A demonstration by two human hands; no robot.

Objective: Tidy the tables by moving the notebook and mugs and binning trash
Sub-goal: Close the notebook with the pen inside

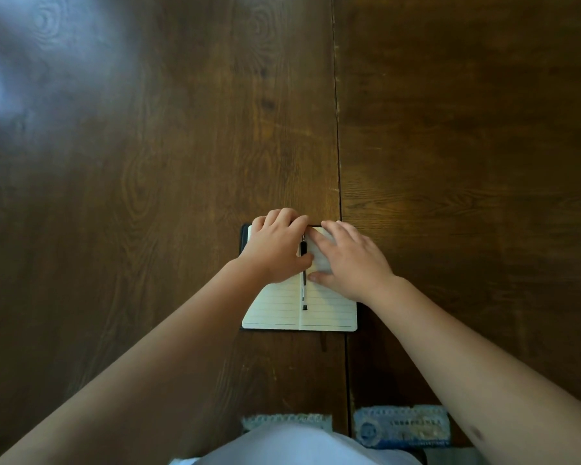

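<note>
A: Where's the notebook [299, 308] sitting?

B: Lower centre of the frame, lying open on the dark wooden table [148, 146], just left of the seam between the two tabletops. A pen [304, 273] is lying along its gutter.

A: Hands?

B: Left hand [279, 250] is resting on the upper left page, fingers curling over the top edge. Right hand [349, 260] is lying flat on the upper right page, fingers spread and pressing. Neither is gripping the pen, as far as I can tell.

A: Anything else?

B: Blurry blue packaging [403, 427] is showing at the bottom edge, right of centre.
</note>
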